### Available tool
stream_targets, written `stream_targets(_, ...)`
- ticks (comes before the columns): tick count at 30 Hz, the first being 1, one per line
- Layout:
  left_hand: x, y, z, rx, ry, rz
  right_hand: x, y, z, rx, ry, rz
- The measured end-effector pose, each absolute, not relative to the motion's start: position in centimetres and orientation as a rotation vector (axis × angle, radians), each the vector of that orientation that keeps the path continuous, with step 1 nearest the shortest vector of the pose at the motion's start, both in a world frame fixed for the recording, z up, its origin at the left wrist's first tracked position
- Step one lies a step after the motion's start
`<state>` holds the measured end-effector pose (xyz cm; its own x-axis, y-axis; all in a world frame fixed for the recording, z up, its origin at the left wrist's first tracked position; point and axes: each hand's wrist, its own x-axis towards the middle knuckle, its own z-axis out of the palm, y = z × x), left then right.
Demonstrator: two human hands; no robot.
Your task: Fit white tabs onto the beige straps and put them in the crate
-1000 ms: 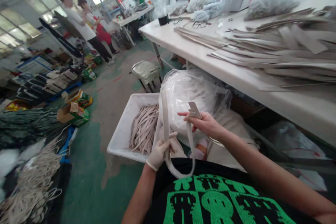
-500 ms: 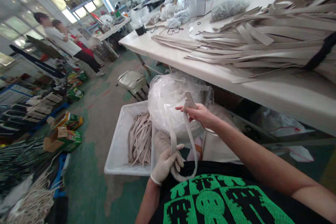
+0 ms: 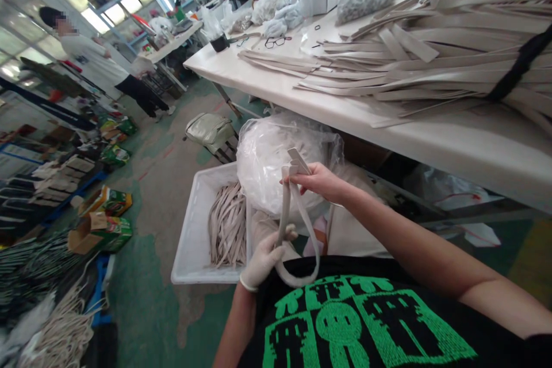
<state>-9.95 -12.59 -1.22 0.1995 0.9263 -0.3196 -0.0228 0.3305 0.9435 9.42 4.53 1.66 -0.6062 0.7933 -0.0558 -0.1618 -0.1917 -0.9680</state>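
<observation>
A beige flat strap [image 3: 298, 240] hangs in a long loop between my hands, its lowest bend resting near my black shirt with green print. My left hand [image 3: 262, 259], in a white glove, grips the strap low down. My bare right hand [image 3: 318, 180] pinches the strap's upper part between fingers and thumb, with its flat ends [image 3: 297, 161] sticking up past my fingertips. Behind my hands sits a clear plastic bag [image 3: 276, 169] of white material, touching neither hand visibly.
A white plastic crate [image 3: 194, 230] of loose beige straps [image 3: 226, 227] stands on the green floor to my left. On the white table [image 3: 276, 77] at right lie strap bundles [image 3: 431, 63] and glasses [image 3: 275, 42]. A person [image 3: 92, 60] stands far back; boxes [image 3: 101, 231] lie at left.
My left hand has risen slightly, drawing the strap's near side more upright. The view has swung a little, shifting the table and crate left in the frame.
</observation>
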Motion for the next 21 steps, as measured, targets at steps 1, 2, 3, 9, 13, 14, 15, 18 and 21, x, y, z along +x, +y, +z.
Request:
stream_targets(1,-10.0,-11.7,-0.7,1.058,1.204,0.923,9.1,4.1,2.1,-0.769,-1.493,1.817)
stream_targets(2,-9.8,-10.8,-0.3,1.092,1.255,0.994,8.7,3.6,2.6,-0.771,-1.587,1.764)
stream_targets(3,-9.5,-9.9,-0.1,1.107,1.309,1.06,8.3,3.1,2.9,-0.768,-1.685,1.696)
stream_targets(9,-5.6,-7.1,-0.7,1.137,1.461,1.166,8.3,1.6,4.3,-0.762,-1.843,1.416)
stream_targets(13,-5.0,-8.2,-0.8,1.316,1.421,1.101,9.9,2.1,4.7,-0.806,-1.531,1.511)
stream_targets(14,-5.2,-8.5,-0.8,1.335,1.423,1.082,10.2,2.2,4.8,-0.816,-1.471,1.507)
stream_targets(15,-5.4,-8.8,-0.8,1.342,1.429,1.063,10.4,2.3,4.8,-0.822,-1.425,1.496)
stream_targets(18,-6.3,-9.8,-1.1,1.272,1.458,1.017,10.5,2.5,4.5,-0.825,-1.358,1.474)
stream_targets(21,-7.3,-10.9,-1.4,1.058,1.436,0.915,10.4,2.9,4.2,-0.871,-1.32,1.449)
